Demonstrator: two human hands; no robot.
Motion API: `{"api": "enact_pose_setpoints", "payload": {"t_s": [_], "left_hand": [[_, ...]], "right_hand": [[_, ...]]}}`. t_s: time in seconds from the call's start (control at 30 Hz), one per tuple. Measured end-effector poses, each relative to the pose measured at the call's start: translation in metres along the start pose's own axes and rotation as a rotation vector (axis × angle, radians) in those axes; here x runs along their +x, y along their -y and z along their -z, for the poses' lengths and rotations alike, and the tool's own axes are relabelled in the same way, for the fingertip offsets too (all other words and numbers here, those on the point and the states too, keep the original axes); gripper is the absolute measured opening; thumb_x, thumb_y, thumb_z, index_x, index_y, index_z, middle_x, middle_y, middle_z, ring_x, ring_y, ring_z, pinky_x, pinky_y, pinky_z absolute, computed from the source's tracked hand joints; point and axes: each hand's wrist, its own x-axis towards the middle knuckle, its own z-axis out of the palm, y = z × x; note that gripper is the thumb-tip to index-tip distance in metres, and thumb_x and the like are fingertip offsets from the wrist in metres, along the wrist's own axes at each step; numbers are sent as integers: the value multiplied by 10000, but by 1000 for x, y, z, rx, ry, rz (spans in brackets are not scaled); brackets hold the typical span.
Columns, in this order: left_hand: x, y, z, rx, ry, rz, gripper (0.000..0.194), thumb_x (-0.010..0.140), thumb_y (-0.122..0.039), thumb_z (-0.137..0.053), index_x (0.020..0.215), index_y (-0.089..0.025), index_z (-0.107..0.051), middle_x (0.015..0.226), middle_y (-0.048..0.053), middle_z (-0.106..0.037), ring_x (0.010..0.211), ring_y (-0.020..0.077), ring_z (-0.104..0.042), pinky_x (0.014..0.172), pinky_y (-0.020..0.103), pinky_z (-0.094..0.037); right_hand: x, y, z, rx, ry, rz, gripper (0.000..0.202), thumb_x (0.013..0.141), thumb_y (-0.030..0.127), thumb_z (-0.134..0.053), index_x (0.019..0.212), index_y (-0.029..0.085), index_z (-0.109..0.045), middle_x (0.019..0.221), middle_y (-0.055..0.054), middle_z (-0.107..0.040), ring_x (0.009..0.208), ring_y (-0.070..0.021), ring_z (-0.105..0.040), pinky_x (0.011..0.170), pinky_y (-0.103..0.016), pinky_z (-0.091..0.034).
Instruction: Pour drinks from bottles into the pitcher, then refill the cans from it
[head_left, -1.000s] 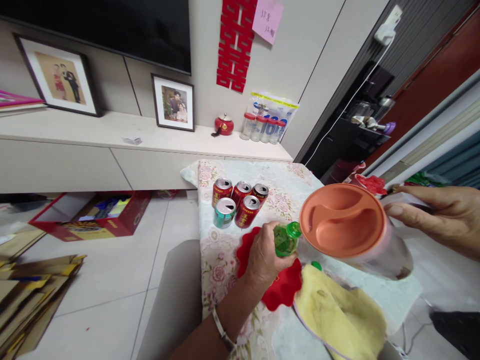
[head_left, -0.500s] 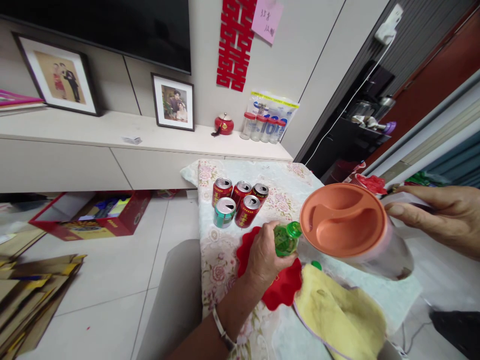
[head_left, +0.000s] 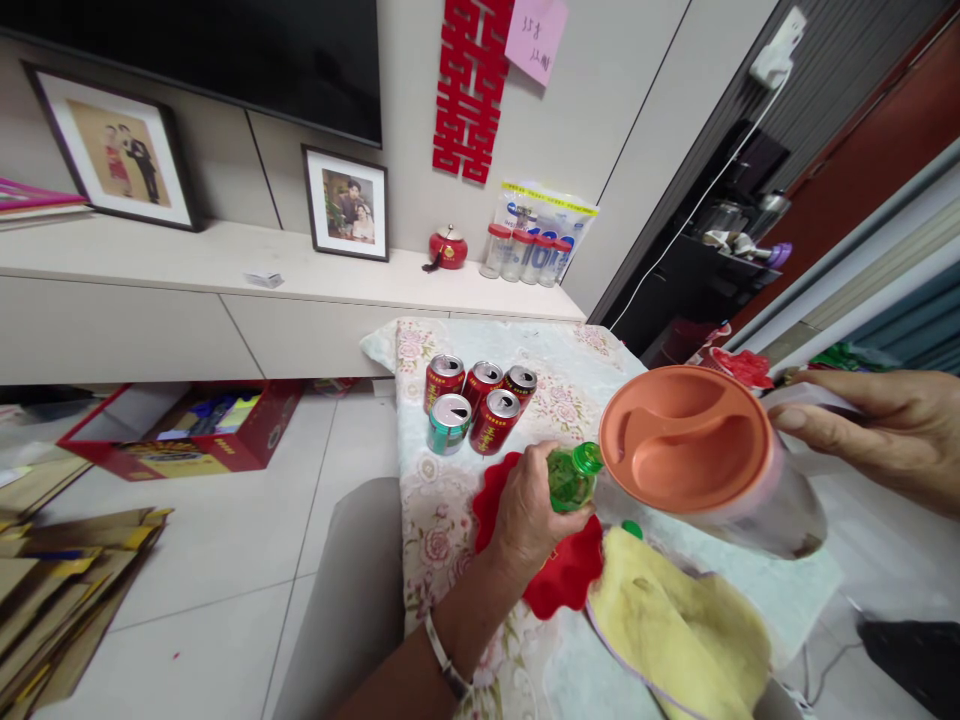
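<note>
My left hand (head_left: 529, 510) is wrapped round a green plastic bottle (head_left: 570, 482), whose open neck leans right against the rim of a pitcher. Above the table's right side, my right hand (head_left: 877, 425) grips the handle of that clear pitcher (head_left: 799, 505), which has an orange lid (head_left: 686, 440) and is tilted toward the bottle. Under the bottle lies a red scalloped mat (head_left: 562, 580). A green cap (head_left: 632, 529) rests beside a yellow cloth (head_left: 675, 620). The liquid in the pitcher is hard to make out.
Several red cans (head_left: 496, 421) and a teal can (head_left: 450, 425) stand on the flowered tablecloth (head_left: 439, 500), left of the bottle. Behind is a white cabinet (head_left: 322, 285) with photo frames, a red pot (head_left: 448, 250) and lidded jars (head_left: 517, 256). A red box (head_left: 247, 445) sits on the floor.
</note>
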Motion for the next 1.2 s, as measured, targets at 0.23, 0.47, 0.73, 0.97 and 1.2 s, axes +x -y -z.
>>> {"api": "enact_pose_setpoints", "payload": {"t_s": [0.23,0.47,0.73,0.97,1.2], "left_hand": [[0,-1,0,12,3,4,779,623,-226,-849,1307,-238,-476,1220,98,-673,1167,333,-672,1032,501,-555],[0,-2,1,16,8,5,764,631,-240,-841,1303,-225,-478,1212,109,-674,1162,343,-674,1024,504,-553],[1,-2,2,9,12,6,768,630,-243,-843,1299,-233,-467,1221,108,-671,1180,332,-666,1036,497,-544],[0,-1,0,-1,-2,10,765,629,-237,-842,1298,-244,-471,1216,96,-673,1168,329,-673,1025,498,-554],[0,-1,1,1,0,5,763,634,-242,-841,1302,-241,-472,1222,100,-673,1177,331,-667,1034,497,-549]], "right_hand": [[0,2,1,-16,-9,24,689,658,889,-642,658,221,-812,613,-60,-731,504,-195,-648,435,-247,-508],[-1,-4,2,-11,9,25,689,682,876,-647,690,208,-817,643,-65,-745,522,-199,-665,451,-246,-520],[-2,-2,3,3,11,-2,672,662,868,-662,666,213,-812,630,-62,-738,528,-214,-670,459,-263,-525],[-3,-5,3,-3,2,-7,663,671,860,-658,689,219,-828,658,-66,-753,539,-216,-675,457,-262,-527],[0,-3,2,-18,16,-26,683,654,871,-656,674,210,-829,663,-80,-753,538,-218,-670,460,-266,-520]]}}
